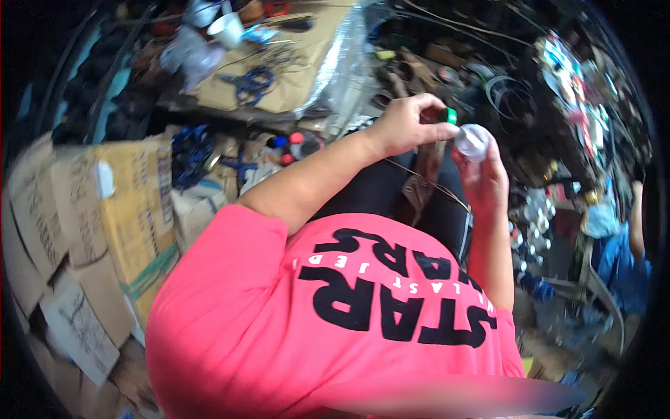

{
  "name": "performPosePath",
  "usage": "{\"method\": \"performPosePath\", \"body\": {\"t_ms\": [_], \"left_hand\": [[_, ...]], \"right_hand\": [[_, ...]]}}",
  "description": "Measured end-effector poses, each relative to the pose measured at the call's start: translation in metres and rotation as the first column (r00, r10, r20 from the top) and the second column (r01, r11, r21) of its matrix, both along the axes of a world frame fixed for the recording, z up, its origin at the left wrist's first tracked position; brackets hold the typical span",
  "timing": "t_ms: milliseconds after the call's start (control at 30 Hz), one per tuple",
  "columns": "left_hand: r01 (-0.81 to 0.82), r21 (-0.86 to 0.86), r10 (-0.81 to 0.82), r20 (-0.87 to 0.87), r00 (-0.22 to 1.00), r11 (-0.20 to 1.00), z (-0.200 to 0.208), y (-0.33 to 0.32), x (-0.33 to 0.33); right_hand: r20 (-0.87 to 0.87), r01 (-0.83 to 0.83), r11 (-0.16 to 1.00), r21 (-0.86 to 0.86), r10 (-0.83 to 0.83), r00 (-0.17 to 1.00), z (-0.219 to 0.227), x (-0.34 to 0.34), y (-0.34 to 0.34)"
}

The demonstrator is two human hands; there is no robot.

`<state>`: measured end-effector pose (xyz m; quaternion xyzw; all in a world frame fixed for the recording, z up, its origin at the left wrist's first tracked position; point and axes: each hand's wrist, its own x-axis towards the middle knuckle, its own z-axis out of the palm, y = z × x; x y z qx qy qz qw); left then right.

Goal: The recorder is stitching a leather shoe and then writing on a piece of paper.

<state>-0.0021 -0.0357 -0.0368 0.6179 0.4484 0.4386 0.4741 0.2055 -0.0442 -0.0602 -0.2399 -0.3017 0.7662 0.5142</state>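
Between the thumb and fingers of my left hand (408,126) is a small green bottle cap (449,115). Just to its right, my right hand (486,178) grips a clear plastic bottle (472,142), whose top end points up toward me. The cap and the bottle are apart by a small gap. Both hands are over my lap, above my dark trousers (363,188). Part of the bottle is hidden by my right fingers and palm.
A cardboard-covered surface (279,91) ahead on the left holds blue-handled scissors (255,85), a white cup (226,30) and a plastic bag (192,56). Flattened cartons (132,202) stand at left. Cluttered metal parts (534,223) lie at right, near another person's arm (637,220).
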Motion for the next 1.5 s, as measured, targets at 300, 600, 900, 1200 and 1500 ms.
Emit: {"method": "performPosePath", "body": {"t_ms": [300,600,900,1200,1500], "left_hand": [[-0.396,0.602,0.72,-0.589,0.368,0.694,-0.003,-0.009,-0.188],[-0.45,0.665,0.767,-0.637,0.073,0.596,-0.008,0.0,-0.269],[0.178,0.624,0.108,-0.392,0.914,0.761,0.036,-0.03,-0.059],[0.082,0.701,0.209,-0.319,0.924,0.709,0.015,-0.024,-0.048],[-0.44,-0.234,0.492,0.538,0.684,0.867,-0.022,-0.021,-0.16]], "right_hand": [[-0.306,-0.292,0.932,-0.213,0.22,0.926,-0.003,-0.03,0.004],[-0.249,-0.323,0.913,-0.25,0.262,0.932,-0.003,-0.041,0.004],[-0.064,-0.342,0.933,-0.113,0.336,0.94,-0.002,-0.044,0.001],[0.18,-0.388,0.907,-0.163,0.414,0.892,0.006,-0.053,-0.004],[0.332,-0.346,0.926,-0.151,0.377,0.865,0.022,-0.131,0.095]]}}
